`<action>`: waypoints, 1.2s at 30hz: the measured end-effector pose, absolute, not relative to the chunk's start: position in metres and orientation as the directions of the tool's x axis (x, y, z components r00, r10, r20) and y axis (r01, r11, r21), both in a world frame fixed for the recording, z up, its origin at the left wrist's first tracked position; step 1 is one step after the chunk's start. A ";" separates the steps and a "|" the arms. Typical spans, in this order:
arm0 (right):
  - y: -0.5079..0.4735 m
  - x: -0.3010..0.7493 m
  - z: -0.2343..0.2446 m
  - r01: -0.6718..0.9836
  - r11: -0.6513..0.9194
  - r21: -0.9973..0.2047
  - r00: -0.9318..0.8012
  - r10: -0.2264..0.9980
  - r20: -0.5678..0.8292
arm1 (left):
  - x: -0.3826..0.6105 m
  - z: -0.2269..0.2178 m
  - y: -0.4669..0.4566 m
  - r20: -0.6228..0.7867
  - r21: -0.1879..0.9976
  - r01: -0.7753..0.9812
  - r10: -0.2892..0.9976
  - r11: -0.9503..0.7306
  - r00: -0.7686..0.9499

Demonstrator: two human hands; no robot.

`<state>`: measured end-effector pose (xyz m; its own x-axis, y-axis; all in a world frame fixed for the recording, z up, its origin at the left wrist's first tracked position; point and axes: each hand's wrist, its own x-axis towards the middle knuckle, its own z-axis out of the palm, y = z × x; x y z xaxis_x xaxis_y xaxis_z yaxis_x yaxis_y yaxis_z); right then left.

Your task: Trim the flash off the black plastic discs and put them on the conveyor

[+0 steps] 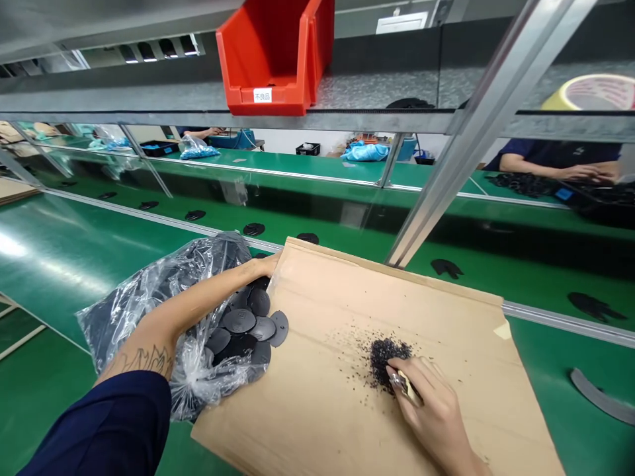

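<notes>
My right hand (436,403) is closed around a small object (407,386) with a shiny metal part and a cream-coloured part; its kind is unclear. Its fingertips are at the edge of a heap of tiny black pieces (389,354) on a sheet of brown cardboard (317,396). My left arm crosses a clear plastic bag (153,284) of black parts. At the cardboard's far left corner is my left hand (269,264), its fingers hidden. Flat oval black discs (241,321) spill from the bag onto the cardboard's left edge.
A red bin (268,99) sits on the metal shelf above. A slanted metal post (446,158) rises behind the cardboard. Black parts (446,268) lie spaced along the green belt beyond. A curved grey strip (602,396) lies at right. Other people's hands (580,173) work across the line.
</notes>
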<state>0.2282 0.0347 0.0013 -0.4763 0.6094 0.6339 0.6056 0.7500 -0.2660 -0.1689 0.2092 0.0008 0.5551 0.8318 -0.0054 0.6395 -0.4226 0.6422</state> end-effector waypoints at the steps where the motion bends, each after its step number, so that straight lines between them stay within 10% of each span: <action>1: 0.035 0.228 0.001 0.606 0.749 -0.269 -0.474 0.611 0.634 | -0.169 0.000 0.208 0.003 0.634 0.639 0.828 -0.435 0.561; 11: 0.035 0.229 0.001 0.620 0.737 -0.269 -0.452 0.616 0.645 | -0.177 0.002 0.209 0.036 0.454 0.704 0.801 -0.546 0.598; 21: 0.043 0.230 -0.001 0.594 0.769 -0.237 -0.497 0.583 0.643 | -0.223 0.030 0.190 -0.239 0.205 0.870 0.839 -0.449 0.489; 36: 0.043 0.228 -0.004 0.571 0.790 -0.221 -0.519 0.557 0.648 | -0.233 0.054 0.175 -0.559 0.190 0.891 0.700 -0.413 0.444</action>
